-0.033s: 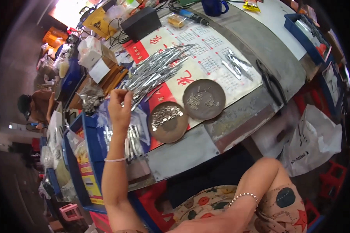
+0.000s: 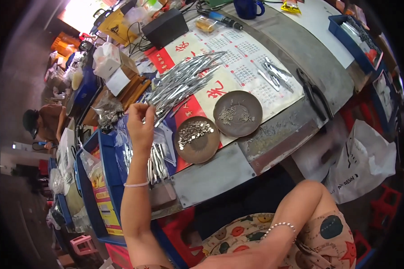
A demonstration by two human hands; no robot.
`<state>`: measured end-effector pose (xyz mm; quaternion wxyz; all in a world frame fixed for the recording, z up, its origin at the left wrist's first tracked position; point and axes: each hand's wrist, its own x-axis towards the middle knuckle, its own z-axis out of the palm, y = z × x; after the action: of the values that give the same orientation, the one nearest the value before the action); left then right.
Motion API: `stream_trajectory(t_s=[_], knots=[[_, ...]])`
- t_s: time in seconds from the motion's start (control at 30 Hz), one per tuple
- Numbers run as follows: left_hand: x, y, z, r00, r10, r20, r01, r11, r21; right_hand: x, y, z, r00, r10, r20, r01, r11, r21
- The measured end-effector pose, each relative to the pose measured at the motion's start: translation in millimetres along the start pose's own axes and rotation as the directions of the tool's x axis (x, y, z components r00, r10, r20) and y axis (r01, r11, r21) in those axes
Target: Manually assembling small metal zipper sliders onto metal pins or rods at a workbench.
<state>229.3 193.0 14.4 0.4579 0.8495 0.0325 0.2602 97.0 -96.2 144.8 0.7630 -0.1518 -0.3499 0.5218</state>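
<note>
My left hand (image 2: 140, 123) is at the near left end of a heap of thin silver metal strips (image 2: 184, 78), its fingers curled and pressed together. What lies between the fingertips is too small to make out. Beneath that forearm, more shiny metal strips (image 2: 157, 163) lie side by side at the table's near edge. To the right, a round brown dish (image 2: 197, 151) holds small silver discs, and a second brown dish (image 2: 251, 101) holds small thin metal bits. My right hand (image 2: 238, 260) is low over my lap, a beaded bracelet on the wrist; its fingers are out of sight.
A calendar sheet (image 2: 238, 54) covers part of the table. Black pliers (image 2: 316, 96) and several loose metal pieces (image 2: 274, 74) lie to the right. A blue bin (image 2: 104, 179) stands at left, a white bag (image 2: 363, 161) hangs right. Another person (image 2: 49, 119) sits far left.
The whole view has shifted slightly to the right. My left hand stays at the end of the strip heap, and no object has visibly moved on the table.
</note>
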Motion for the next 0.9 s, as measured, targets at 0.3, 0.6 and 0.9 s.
stream_trajectory(t_s=[0.3,0.6,0.9], knots=[[-61.9,84.8,-35.0,0.974,-0.162,-0.161,0.071,0.884,-0.462,15.5,26.0,32.0,0.969,0.167,0.180,-0.170,0.985,0.003],[-189.5,126.0,-4.5,0.880,-0.469,0.071,0.343,0.525,-0.779,-2.1,10.0,18.3,0.968,0.032,0.249,0.088,0.884,-0.458],[-230.8,135.4,8.4,0.766,-0.533,0.359,0.584,0.344,-0.735,-25.5,-21.2,-23.8,0.839,0.453,0.301,0.044,0.496,-0.867]])
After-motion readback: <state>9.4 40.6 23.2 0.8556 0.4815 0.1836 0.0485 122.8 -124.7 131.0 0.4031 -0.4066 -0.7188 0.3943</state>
